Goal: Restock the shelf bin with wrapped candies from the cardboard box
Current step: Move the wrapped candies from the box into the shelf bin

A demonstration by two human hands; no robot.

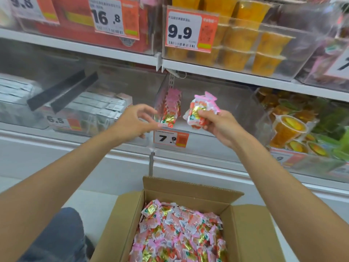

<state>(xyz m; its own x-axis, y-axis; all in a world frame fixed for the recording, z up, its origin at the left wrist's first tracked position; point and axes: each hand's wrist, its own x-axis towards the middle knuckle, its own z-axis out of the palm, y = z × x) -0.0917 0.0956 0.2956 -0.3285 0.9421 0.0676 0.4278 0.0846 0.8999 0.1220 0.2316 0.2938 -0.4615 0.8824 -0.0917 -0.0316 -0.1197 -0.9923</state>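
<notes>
A clear shelf bin with a 7.9 price tag holds a short upright row of pink, red and gold wrapped candies against its left wall. My right hand grips a bunch of the same candies in front of the bin. My left hand is raised beside the row, fingers loosely spread, fingertips at the lowest candies; whether it holds one is unclear. Below, the open cardboard box is full of wrapped candies.
Neighbouring clear bins hold white boxed goods on the left and jelly cups on the right. A shelf above carries orange cups and price tags. My knee in jeans is left of the box.
</notes>
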